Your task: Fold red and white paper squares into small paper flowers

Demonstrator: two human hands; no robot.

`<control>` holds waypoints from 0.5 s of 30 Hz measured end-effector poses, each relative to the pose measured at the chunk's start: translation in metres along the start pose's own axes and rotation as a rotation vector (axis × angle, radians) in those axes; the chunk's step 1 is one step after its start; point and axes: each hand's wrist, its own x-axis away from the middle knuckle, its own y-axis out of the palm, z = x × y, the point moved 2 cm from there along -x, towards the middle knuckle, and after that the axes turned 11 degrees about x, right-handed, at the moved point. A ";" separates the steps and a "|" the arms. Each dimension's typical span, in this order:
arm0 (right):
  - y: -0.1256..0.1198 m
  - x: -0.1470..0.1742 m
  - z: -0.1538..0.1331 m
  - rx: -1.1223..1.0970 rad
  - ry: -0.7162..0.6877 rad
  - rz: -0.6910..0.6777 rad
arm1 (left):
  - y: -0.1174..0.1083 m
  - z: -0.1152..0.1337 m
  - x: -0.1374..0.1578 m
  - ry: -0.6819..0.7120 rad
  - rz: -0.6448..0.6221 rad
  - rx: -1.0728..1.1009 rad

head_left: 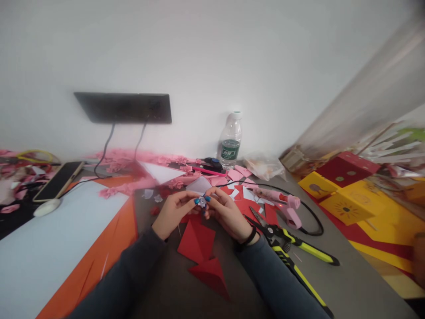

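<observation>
Flower, pale and ruffled, sits clamped between the fingers of your left hand and right hand, above creased, matte red paper. Squeezing too hard would likely crush its thin petals. The smooth pink glue gun, nozzle towards your right side, could burn you if hot; pointed metal shears lie beside it.

An indoor craft corner is indicated, whether in a home or a studio cannot be told: a grey desk is set against a plain pale wall, and on it red paper, a pink glue gun and yellow-handled shears are spread.
</observation>
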 end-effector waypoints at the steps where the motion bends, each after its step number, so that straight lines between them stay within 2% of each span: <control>1: -0.001 0.000 0.000 0.033 -0.024 0.009 | -0.001 0.000 0.000 -0.001 0.006 -0.003; 3: -0.001 -0.001 0.000 0.101 -0.073 0.028 | -0.002 -0.001 -0.001 0.016 0.009 -0.025; 8: -0.001 -0.002 0.002 0.164 -0.111 0.041 | 0.000 0.002 0.000 0.189 0.045 -0.203; 15: 0.000 -0.002 -0.001 0.230 -0.130 0.044 | -0.002 0.001 0.001 0.207 0.093 -0.226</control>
